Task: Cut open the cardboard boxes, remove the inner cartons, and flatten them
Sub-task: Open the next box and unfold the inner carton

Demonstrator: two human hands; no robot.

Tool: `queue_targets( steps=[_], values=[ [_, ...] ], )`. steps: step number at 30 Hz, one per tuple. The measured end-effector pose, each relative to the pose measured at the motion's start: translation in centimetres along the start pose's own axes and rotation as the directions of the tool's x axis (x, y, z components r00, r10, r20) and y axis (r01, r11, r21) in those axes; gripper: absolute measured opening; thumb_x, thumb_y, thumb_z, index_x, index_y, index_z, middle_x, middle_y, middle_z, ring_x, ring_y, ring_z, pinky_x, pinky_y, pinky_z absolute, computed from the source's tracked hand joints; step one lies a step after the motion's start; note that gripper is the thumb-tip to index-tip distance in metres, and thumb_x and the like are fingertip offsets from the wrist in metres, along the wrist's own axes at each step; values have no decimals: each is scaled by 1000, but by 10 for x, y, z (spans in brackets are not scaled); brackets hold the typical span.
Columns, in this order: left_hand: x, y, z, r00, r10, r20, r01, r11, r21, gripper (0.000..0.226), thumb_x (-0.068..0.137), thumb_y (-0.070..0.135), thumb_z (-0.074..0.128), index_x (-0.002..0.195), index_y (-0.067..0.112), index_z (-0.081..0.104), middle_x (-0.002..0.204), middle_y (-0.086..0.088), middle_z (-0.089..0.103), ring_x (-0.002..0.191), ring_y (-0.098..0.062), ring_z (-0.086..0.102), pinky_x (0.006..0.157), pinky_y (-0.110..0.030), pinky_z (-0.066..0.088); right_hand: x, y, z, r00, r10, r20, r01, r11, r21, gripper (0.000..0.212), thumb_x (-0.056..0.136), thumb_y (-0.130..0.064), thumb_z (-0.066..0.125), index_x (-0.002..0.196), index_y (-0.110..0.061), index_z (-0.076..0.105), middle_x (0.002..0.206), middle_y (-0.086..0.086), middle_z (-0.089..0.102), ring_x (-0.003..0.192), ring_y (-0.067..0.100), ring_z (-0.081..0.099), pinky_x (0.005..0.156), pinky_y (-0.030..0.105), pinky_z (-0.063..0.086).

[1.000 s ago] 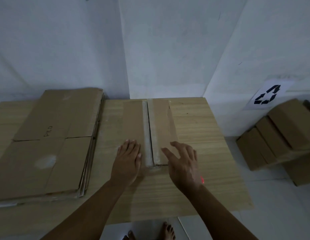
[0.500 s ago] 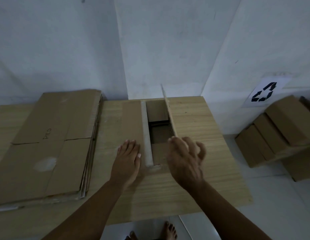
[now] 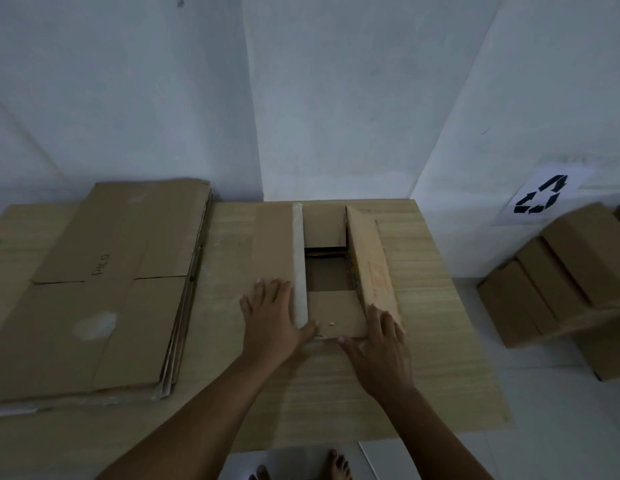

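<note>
Two flaps to handle on the box (image 3: 331, 271): right flap (image 3: 372, 261) already folded outward just beyond the right hand (image 3: 381, 351), left flap (image 3: 275, 244) lying flat under the left hand (image 3: 272, 317), with its strip of tape (image 3: 299, 265) along the inner edge beside the thumb. Both hands spread flat and grasping nothing, left palm pressing the closed flap, right fingers (image 3: 384, 320) resting at the near corner of the opened one. Box on the table (image 3: 440, 341) directly ahead of both hands, between them.

Probably best now: slide left fingertips under the taped edge and lift outward, right hand holding the box down to stop sliding. Then fold back the short near flap (image 3: 336, 313). Inside looks dark; inner carton hard to make out. Flattened cardboard stack (image 3: 94, 289) well to the left of the left hand, ready for the finished box.
</note>
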State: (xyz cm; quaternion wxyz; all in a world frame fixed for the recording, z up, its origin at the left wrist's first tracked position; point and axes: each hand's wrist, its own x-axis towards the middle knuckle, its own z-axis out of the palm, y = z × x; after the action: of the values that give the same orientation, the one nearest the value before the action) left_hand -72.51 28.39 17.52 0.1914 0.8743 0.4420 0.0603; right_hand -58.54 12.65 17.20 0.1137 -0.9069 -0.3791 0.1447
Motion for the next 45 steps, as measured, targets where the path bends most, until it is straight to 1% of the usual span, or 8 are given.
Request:
queue_targets(
  steps=[4,8,12,17,21,32,40,45],
  values=[
    [-7,4,-33,981,-32,-194,-73,856,-511,55,84,39,71,134,33,49,128,13,54,123,-5,53,100,-32,47,3,-3,-3,999,-1,-36,0,999,-42,103,77,-90,5,155,-23,12,157,13,28,142,32,32,112,50,37],
    [-11,-26,-78,911,-231,-342,-129,627,-768,38,91,4,63,119,30,63,113,16,65,100,10,62,79,-13,51,7,-5,-8,999,39,12,-38,996,-82,95,84,-86,21,157,-27,4,165,15,11,147,37,22,117,53,27],
    [-24,-84,-93,884,-341,-320,83,788,-610,31,96,11,59,125,20,67,118,6,67,97,-2,67,72,-18,56,15,-10,-19,999,28,30,-24,991,-135,96,83,-85,33,156,-29,7,164,14,9,147,39,19,116,54,22],
    [-14,-112,-62,990,-103,-95,105,994,20,50,95,41,47,133,12,60,151,-17,42,136,-44,36,111,-56,37,30,-26,-30,985,-165,55,174,957,-233,84,89,-66,52,155,-27,15,163,8,12,150,32,7,120,54,15],
    [-4,-97,-25,975,-170,140,174,985,-17,58,106,48,24,159,28,16,167,2,11,153,-35,-1,119,-57,-5,52,-46,-42,931,-268,249,311,938,-155,82,98,-37,55,159,-26,1,167,6,-4,153,27,-13,123,53,-1],
    [-6,-94,-13,979,-194,64,204,939,-275,60,104,46,37,158,21,25,164,-2,22,152,-27,14,122,-51,20,95,-68,-30,906,-271,326,337,927,-166,73,96,-71,28,151,-23,35,153,6,41,145,27,29,118,55,13],
    [-9,-92,-15,979,-198,41,202,945,-258,63,103,49,37,158,21,24,165,-1,20,153,-27,10,123,-50,16,56,-76,-93,919,-300,-255,344,927,151,43,104,-53,36,118,-28,68,67,-15,59,67,5,56,95,40,44],
    [-15,-87,-17,977,-206,61,215,939,-270,69,101,56,36,159,21,21,167,2,13,154,-25,2,124,-47,11,15,-66,-113,947,-270,176,263,963,60,34,99,-51,51,114,-28,70,93,-8,70,81,8,63,78,28,52]
  ],
)
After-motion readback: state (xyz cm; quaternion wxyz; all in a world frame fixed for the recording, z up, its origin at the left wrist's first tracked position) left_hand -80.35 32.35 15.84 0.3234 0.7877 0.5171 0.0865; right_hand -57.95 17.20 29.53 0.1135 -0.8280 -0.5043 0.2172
